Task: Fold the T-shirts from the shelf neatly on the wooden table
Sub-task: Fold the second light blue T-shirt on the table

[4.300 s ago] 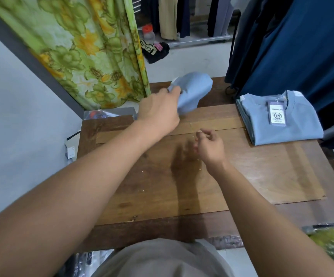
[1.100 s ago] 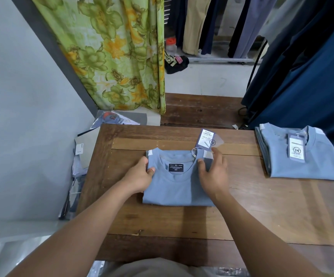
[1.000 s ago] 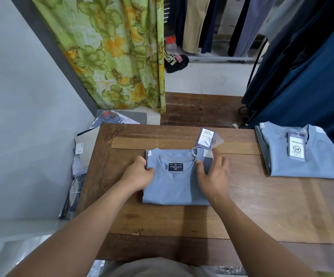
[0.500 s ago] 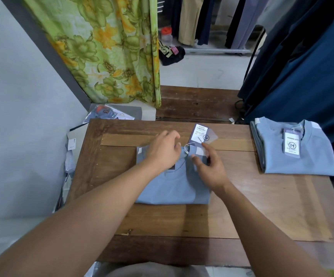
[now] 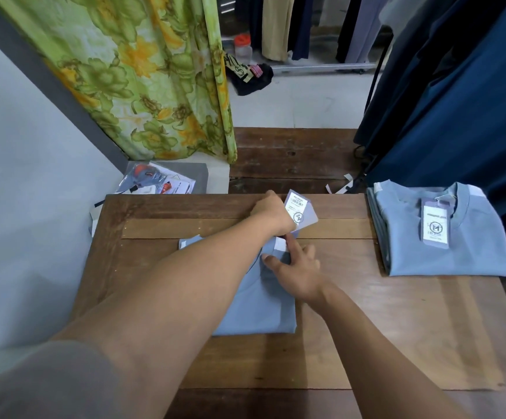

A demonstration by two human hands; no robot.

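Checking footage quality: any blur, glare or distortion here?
Head view: wide-angle distortion splays the table edges. Head view: soft, even light, a faint shadow under the right hand, no harsh glare. Head view: little blur, the tag barcode shows.

Setting around the wooden table (image 5: pixel 397 328). Left of the table: a plain pale wall (image 5: pixel 19 207), edged by a dark grey strip (image 5: pixel 49 80) that runs diagonally up and away. Beyond the table's far-left corner: a green-and-yellow floral curtain (image 5: pixel 143 80) hanging down, with clear plastic packets (image 5: pixel 155 182) lying at its foot. Directly beyond the table: a dark plank platform (image 5: pixel 291 158), then pale smooth floor (image 5: pixel 300 107). Farther beyond: a low metal bar (image 5: pixel 321 67) under hanging garments (image 5: pixel 276 25) in beige, black and grey, with a red-lidded jar (image 5: pixel 242 49) and a dark crumpled bundle (image 5: pixel 250 78) on the floor beside them. Right of the table: navy garments (image 5: pixel 457 101) hanging close. Light is soft and even.
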